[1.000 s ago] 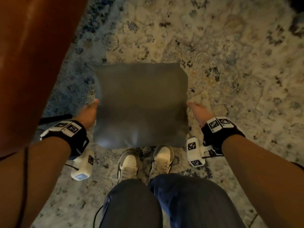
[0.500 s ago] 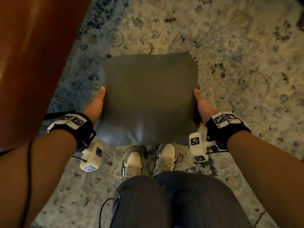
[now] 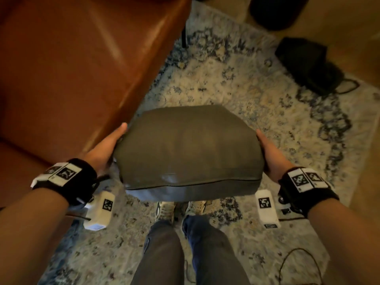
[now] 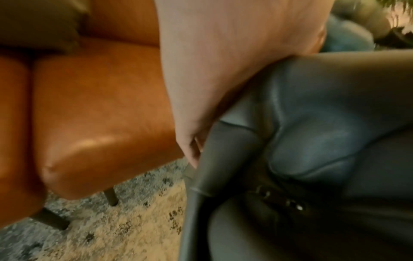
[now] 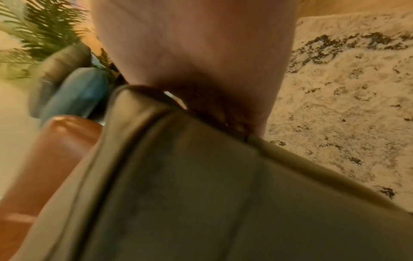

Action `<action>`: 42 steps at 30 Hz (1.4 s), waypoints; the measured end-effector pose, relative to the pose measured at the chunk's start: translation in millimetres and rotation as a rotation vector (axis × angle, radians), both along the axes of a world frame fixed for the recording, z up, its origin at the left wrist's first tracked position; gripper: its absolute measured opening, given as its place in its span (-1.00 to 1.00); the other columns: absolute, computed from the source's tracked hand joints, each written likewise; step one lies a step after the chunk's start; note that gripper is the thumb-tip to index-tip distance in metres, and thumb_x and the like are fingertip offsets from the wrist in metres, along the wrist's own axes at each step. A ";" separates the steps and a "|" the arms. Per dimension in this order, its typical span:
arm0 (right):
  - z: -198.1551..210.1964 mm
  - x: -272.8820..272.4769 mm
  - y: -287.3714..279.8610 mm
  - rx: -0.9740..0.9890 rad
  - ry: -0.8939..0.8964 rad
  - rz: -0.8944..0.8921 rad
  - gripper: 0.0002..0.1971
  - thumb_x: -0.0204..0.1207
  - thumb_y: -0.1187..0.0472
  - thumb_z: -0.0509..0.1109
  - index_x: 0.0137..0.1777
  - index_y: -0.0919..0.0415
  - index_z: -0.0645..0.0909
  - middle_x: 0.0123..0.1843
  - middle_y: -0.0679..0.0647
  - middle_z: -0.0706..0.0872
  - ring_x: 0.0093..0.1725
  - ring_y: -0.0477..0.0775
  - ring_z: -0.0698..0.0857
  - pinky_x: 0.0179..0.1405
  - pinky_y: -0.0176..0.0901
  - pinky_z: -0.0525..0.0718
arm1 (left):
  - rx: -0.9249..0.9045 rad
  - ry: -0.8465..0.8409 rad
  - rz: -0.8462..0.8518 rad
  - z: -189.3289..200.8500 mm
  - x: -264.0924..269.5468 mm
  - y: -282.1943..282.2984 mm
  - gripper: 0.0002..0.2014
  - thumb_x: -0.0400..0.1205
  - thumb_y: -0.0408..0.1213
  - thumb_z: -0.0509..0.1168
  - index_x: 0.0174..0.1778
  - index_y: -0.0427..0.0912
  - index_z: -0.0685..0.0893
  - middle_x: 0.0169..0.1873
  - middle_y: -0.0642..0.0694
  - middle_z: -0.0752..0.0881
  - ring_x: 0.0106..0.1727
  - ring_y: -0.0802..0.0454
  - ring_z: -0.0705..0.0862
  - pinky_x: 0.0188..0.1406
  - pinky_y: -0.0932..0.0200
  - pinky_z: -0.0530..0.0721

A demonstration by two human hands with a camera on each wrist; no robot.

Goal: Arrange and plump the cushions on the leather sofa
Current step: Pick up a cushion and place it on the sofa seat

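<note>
A grey-green leather cushion (image 3: pixel 188 149) hangs in the air above the rug, in front of my knees and shoes. My left hand (image 3: pixel 107 149) presses flat on its left side and my right hand (image 3: pixel 271 155) on its right side, thumbs along the top edge. The left wrist view shows the left palm (image 4: pixel 212 70) against the dented cushion (image 4: pixel 312 141). From the right wrist I see the right palm (image 5: pixel 201 53) on the cushion's (image 5: pixel 201 203) seamed corner. The tan leather sofa (image 3: pixel 72 68) stands close on the left. An olive cushion (image 4: pixel 38 23) lies on its seat.
A patterned rug (image 3: pixel 246 89) covers the floor. A black bag (image 3: pixel 308 66) lies on it at the far right, and a thin cable (image 3: pixel 298 264) loops near my right forearm. The sofa stands on thin dark legs (image 4: pixel 111 196). A leafy plant (image 5: pixel 44 26) shows behind.
Both hands closed in on the cushion's sides and lifted it off the rug. It now hangs higher and tilted, and the view has tipped up to show the sofa and bag.
</note>
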State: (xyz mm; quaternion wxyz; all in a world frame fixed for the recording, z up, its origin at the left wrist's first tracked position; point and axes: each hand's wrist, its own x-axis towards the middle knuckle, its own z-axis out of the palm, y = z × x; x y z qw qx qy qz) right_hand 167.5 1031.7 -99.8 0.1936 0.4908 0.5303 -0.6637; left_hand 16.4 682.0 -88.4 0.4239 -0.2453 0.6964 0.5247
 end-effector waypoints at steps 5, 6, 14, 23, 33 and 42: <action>99.2 -2.5 -12.9 -0.020 0.008 0.049 -0.48 0.63 -0.30 0.12 0.32 0.00 0.66 0.24 0.02 0.78 0.30 0.05 0.70 0.49 0.04 0.49 | 0.086 -0.040 0.093 115.6 13.0 -33.4 -0.38 0.59 0.35 0.12 0.34 -0.02 0.67 0.32 -0.27 0.68 0.28 -0.12 0.66 0.35 -0.10 0.44; 112.9 -5.1 -16.3 -0.032 0.024 0.042 -0.48 0.64 -0.28 0.12 0.35 0.02 0.65 0.26 0.03 0.78 0.30 0.05 0.69 0.48 0.02 0.49 | 0.099 -0.030 0.138 129.6 15.6 -39.8 -0.42 0.64 0.30 0.07 0.32 -0.04 0.66 0.24 -0.19 0.75 0.22 -0.03 0.72 0.37 -0.05 0.46; 169.3 -82.4 -58.2 -0.085 0.141 0.082 -0.56 0.71 -0.13 0.09 0.28 0.09 0.67 0.12 0.02 0.83 0.10 -0.07 0.77 0.10 -0.12 0.61 | 0.242 0.049 0.442 180.1 4.9 -84.3 -0.42 0.72 0.20 -0.02 0.27 -0.17 0.67 0.13 -0.16 0.80 0.05 -0.01 0.81 0.00 0.05 0.60; 206.7 -247.6 -114.8 -0.070 0.213 0.194 -0.52 0.67 -0.21 0.12 0.31 0.06 0.68 0.22 0.07 0.79 0.20 0.05 0.75 0.11 -0.01 0.60 | 0.305 0.135 0.558 193.8 -77.2 -141.8 -0.48 0.70 0.19 0.05 0.36 -0.08 0.63 0.23 -0.07 0.76 0.27 -0.03 0.71 0.23 -0.03 0.59; 231.9 -403.0 -183.7 -0.182 0.366 0.400 -0.59 0.65 -0.02 0.22 0.38 0.15 0.62 0.34 0.13 0.72 0.27 0.10 0.71 0.23 0.00 0.59 | 0.279 0.214 0.736 210.5 -166.0 -195.6 -0.47 0.65 0.19 0.20 0.45 -0.01 0.59 0.32 -0.06 0.71 0.41 -0.07 0.61 0.45 -0.11 0.48; 198.1 -574.9 -217.7 -0.198 0.388 0.674 -0.24 0.35 -0.18 0.52 0.53 0.09 0.48 0.38 0.09 0.69 0.37 0.11 0.67 0.43 0.10 0.54 | 0.292 0.230 0.919 199.6 -282.9 -202.2 -0.52 0.72 0.12 0.09 0.41 -0.08 0.60 0.25 -0.11 0.75 0.30 -0.05 0.67 0.37 -0.02 0.52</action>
